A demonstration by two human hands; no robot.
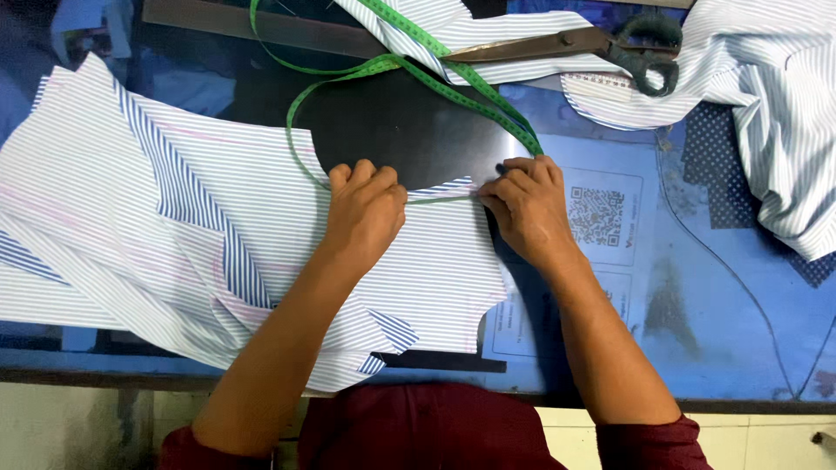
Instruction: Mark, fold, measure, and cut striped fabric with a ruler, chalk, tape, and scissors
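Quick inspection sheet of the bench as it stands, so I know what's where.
Surface: blue table, printed sheet taped on it.
Job's things: green tape measure stretched along the edge of the striped fabric piece.
Clutter: scissors, metal ruler, more striped cloth at right.
Grippers: left hand and right hand pin the tape flat.
Cables: nothing seen.
Surroundings: pale floor below the table edge.

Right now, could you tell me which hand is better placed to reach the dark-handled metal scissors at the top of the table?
The right hand, probably. The dark-handled metal scissors lie up and to its side, while the left hand sits farther away, pressing the green measuring tape onto the striped white-and-blue fabric.
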